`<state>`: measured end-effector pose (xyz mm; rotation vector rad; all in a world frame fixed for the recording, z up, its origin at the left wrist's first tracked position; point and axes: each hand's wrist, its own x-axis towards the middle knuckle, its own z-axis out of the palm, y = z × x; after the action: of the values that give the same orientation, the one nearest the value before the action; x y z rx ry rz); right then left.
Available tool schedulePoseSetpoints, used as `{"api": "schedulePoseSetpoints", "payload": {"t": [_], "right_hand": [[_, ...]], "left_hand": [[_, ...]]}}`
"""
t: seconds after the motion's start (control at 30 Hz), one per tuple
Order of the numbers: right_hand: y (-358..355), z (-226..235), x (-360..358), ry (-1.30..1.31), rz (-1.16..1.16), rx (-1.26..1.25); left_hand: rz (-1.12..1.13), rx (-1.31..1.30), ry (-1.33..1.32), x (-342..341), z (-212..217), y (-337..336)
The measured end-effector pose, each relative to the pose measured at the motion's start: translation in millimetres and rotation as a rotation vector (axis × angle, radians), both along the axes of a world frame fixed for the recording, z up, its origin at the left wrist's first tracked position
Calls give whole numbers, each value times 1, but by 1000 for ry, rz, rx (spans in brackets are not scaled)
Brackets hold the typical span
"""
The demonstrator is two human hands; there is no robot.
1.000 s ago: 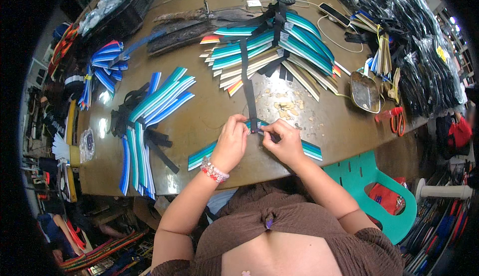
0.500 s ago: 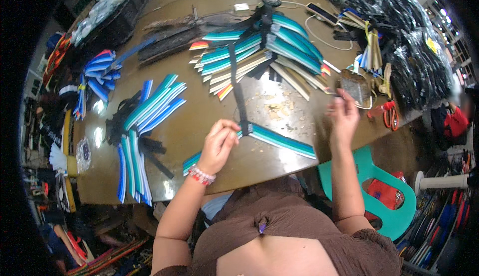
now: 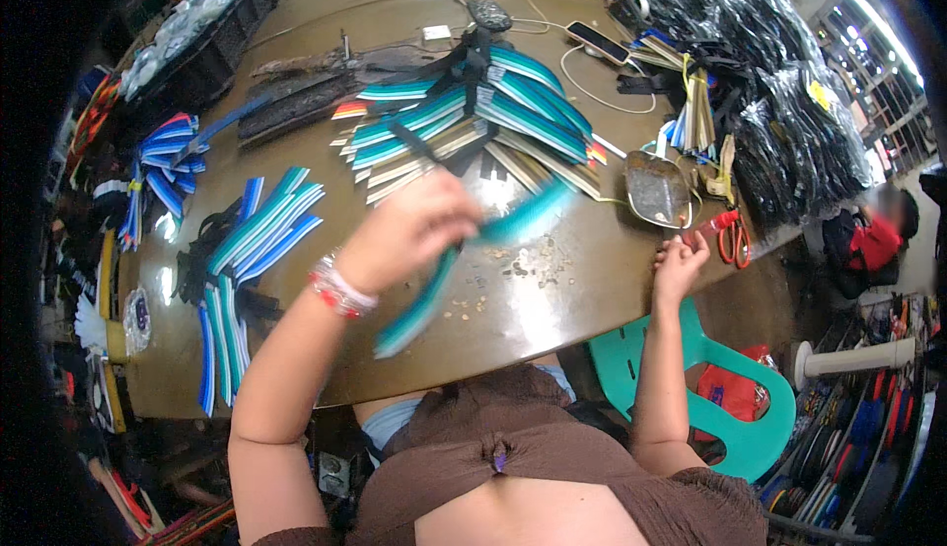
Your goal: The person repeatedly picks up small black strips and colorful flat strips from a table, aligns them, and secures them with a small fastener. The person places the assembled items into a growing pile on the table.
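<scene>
Spreading wide under everything, a brown table [image 3: 552, 319], glossy and scattered with small crumbs of debris. Fanning out across its far half, a heap of teal, white and tan strips [image 3: 473, 127], flat and narrow, crossed by black webbing. Lying at the left, a second fan of blue and teal strips [image 3: 252, 240], with black pieces tucked beneath. Piling up at the far right, black goods in shiny clear bags [image 3: 779, 102]. Standing below the table edge, a green plastic chair [image 3: 730, 398]. Rising over the table middle, the left forearm, bent at the elbow, beaded bracelet at the wrist. Gripping and lifting clear of the table, the left hand [image 3: 409, 230], closed around a long teal strip [image 3: 464, 260], motion-blurred, possibly bent in two. Resting at the right table edge, the right hand [image 3: 679, 262], fingers loosely spread and empty, near red-handled scissors [image 3: 732, 235] and a grey metal scoop [image 3: 656, 189].
</scene>
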<state>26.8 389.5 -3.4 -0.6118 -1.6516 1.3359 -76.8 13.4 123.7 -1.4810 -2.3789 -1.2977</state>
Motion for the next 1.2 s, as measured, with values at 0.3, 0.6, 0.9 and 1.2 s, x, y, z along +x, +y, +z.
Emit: {"api": "schedulePoseSetpoints", "payload": {"t": [0.3, 0.6, 0.9, 1.2], "right_hand": [[-94, 71, -13, 149, 363, 3], [-205, 44, -43, -171, 927, -125], [-226, 3, -52, -203, 956, -389], [-218, 7, -59, -116, 856, -712]], "left_hand": [[-160, -472, -163, -13, -50, -89], [77, -304, 243, 8, -82, -66], [235, -205, 211, 9, -115, -56], [-62, -416, 375, -8, -98, -57]]}}
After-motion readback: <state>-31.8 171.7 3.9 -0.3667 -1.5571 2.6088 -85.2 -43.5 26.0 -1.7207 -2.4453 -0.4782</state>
